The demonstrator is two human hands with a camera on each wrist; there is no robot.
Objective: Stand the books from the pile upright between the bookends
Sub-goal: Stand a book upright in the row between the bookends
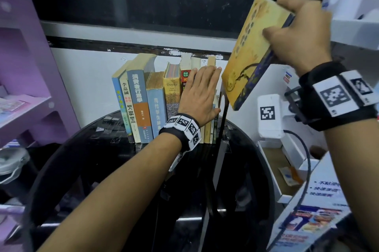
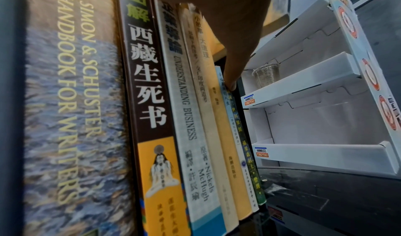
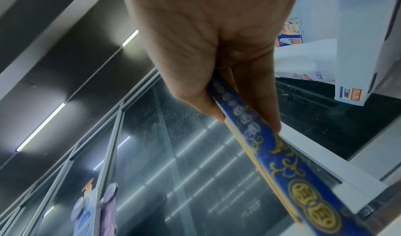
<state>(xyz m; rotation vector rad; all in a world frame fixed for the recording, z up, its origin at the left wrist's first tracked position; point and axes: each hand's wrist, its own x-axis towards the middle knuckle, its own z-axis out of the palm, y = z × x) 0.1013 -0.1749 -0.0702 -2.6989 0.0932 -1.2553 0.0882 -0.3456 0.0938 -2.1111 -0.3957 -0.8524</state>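
Note:
A row of upright books [image 1: 143,98] stands on the round black glass table [image 1: 92,159]. My left hand [image 1: 202,92] presses flat with straight fingers against the spines at the row's right part; its thumb [image 2: 231,83] touches the thin rightmost books [image 2: 243,154]. A dark bookend [image 1: 223,112] rises just right of the row. My right hand [image 1: 297,32] grips a yellow book with a blue spine [image 1: 252,51] by its top end. The book hangs tilted above the bookend and the row's right end. In the right wrist view my thumb and fingers [image 3: 256,94] pinch that blue spine [image 3: 282,162].
A purple shelf unit [image 1: 30,67] stands at the left. A white cardboard display rack [image 2: 325,102] and a white box with a marker [image 1: 268,112] crowd the right side. A dark window and wall lie close behind the books.

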